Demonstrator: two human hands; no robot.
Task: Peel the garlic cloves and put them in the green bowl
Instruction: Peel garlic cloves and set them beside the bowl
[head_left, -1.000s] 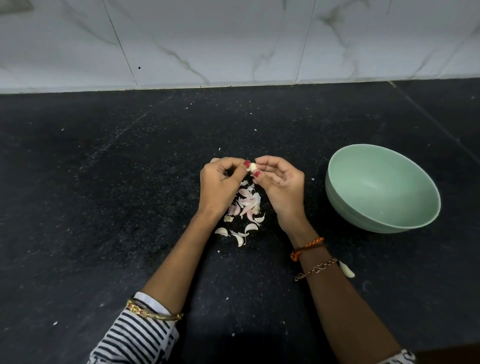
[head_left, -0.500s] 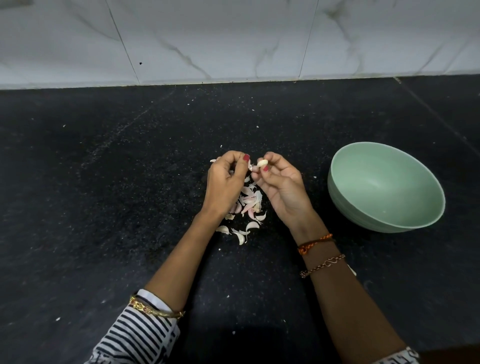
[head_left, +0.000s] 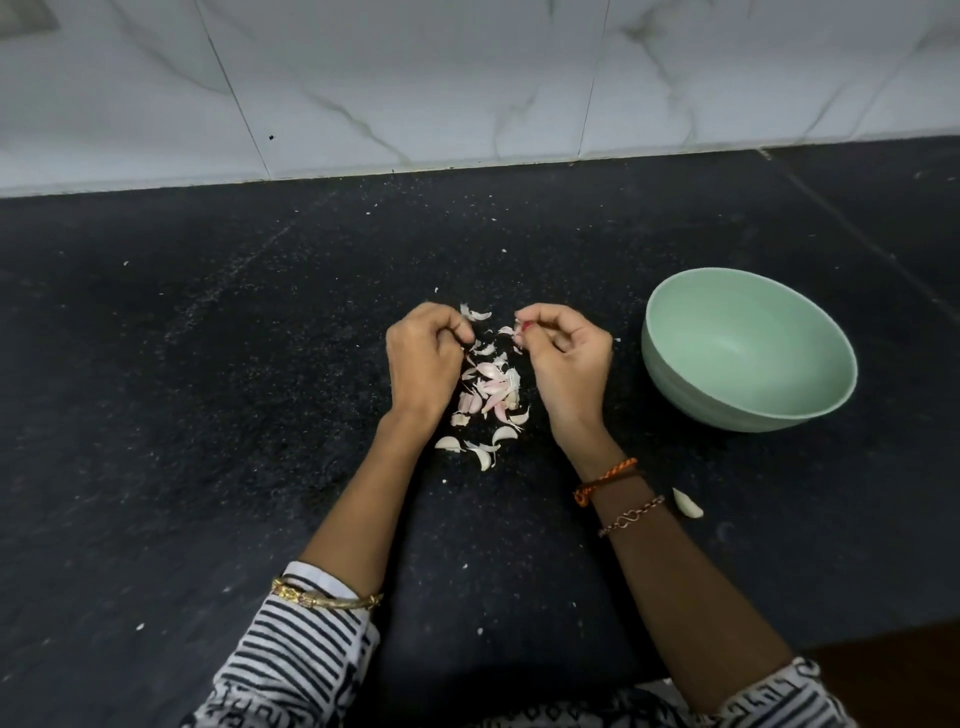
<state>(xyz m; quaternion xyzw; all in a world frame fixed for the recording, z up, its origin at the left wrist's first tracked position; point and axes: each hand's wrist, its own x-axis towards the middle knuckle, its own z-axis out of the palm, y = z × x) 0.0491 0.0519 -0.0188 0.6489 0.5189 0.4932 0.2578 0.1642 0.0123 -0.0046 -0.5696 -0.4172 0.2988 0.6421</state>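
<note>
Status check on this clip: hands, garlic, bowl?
Left hand curled, contents unclear. Right hand pinching a garlic piece. Garlic pile between hands; green bowl shows no cloves. Path to bowl unobstructed.

I can read no text, label, brand or number anywhere on what my head camera shows.

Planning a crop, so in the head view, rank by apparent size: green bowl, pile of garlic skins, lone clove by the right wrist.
1. green bowl
2. pile of garlic skins
3. lone clove
</note>
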